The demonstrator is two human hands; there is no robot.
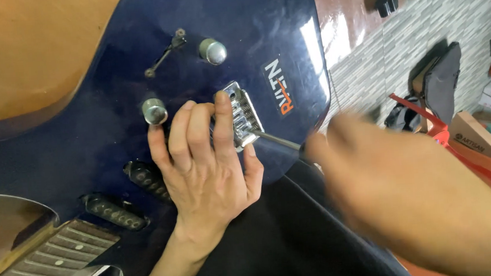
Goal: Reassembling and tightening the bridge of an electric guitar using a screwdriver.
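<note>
Head view. A dark blue electric guitar body (pixel 101 131) fills the left and centre of the frame, lying across a dark cloth (pixel 298 238). The left hand (pixel 207 164), at centre, rests flat on the body with its fingers spread loosely, fingertips touching the chrome bridge (pixel 243 115); it grips nothing. The right hand (pixel 393 185), blurred at lower right, is closed around the handle of a screwdriver (pixel 277 139), whose metal shaft meets the lower edge of the bridge. Two chrome knobs (pixel 212 51) sit above and left of the fingers; two black pickups (pixel 114 210) lie at lower left, beside the fretted neck (pixel 41 267).
</note>
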